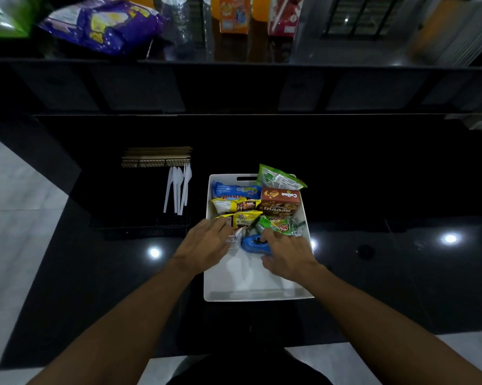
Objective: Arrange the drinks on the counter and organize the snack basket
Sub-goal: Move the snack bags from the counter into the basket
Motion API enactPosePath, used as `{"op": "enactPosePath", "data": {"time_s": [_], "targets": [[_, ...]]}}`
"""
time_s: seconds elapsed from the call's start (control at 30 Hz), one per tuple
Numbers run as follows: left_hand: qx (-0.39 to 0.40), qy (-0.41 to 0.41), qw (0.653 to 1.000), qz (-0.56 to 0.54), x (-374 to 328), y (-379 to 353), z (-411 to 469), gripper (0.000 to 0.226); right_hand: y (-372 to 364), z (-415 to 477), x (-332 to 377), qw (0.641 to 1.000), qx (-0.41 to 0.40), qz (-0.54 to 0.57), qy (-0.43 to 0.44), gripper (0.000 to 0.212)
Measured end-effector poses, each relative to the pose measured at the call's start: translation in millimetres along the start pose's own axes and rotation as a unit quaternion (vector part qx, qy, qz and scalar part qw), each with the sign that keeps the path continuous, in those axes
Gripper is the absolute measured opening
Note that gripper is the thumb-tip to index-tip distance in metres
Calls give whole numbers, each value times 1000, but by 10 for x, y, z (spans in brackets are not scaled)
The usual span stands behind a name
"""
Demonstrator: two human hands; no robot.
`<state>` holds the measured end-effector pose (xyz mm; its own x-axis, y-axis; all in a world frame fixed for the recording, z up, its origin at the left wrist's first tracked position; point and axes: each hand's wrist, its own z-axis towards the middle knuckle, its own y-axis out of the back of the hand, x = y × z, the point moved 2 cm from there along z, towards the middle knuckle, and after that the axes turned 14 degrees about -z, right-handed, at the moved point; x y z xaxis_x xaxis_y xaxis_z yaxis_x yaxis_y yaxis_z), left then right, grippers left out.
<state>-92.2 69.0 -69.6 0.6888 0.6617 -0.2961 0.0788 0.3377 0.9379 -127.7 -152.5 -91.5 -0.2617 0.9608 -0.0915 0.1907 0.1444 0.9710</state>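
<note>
On the black tabletop, a white basket, far half packed with snacks, near half bare. Both hands inside it. Right hand curled round a blue packet, fingers over the top, thumb at the near edge. Left hand laid against a small pale packet just beside the blue one, fingertips near the corner of a yellow packet; impossible to tell whether gripping or only pressing. Behind these, a green packet, a brown box, a long blue wrapper and a green bag leaning on the far rim.

Probably light, all of it. Film and foil wrappers: slick, crinkly, apt to slip from a loose pinch. Best taken across the flat faces or by the crimped end seams, never squeezed in the middle, for fear of crushing whatever brittle thing lies inside. Brown box stiffer: safe to take by its two long sides, handy stood on edge as a divider. Puffy bags soft and springy; better tucked in last. Basket rigid, likely to skate on the glossy tabletop if shoved from inside, so worth steadying with one hand.

Up on the raised ledge beyond, drink cartons, blurred, well apart from either hand
</note>
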Motion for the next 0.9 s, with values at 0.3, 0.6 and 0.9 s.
{"op": "enactPosePath", "data": {"time_s": [0.3, 0.6, 0.9], "targets": [[-127, 46, 990, 30, 405, 625, -184, 22, 573, 165, 394, 983, -155, 35, 96, 28], [-254, 112, 955, 107, 1005, 2013, -429, 25, 2108, 798, 1356, 931, -286, 53, 218, 20], [-342, 155, 914, 157, 1480, 3517, -512, 42, 3557, 1240, 1961, 881, -438, -7, 180, 50]]}}
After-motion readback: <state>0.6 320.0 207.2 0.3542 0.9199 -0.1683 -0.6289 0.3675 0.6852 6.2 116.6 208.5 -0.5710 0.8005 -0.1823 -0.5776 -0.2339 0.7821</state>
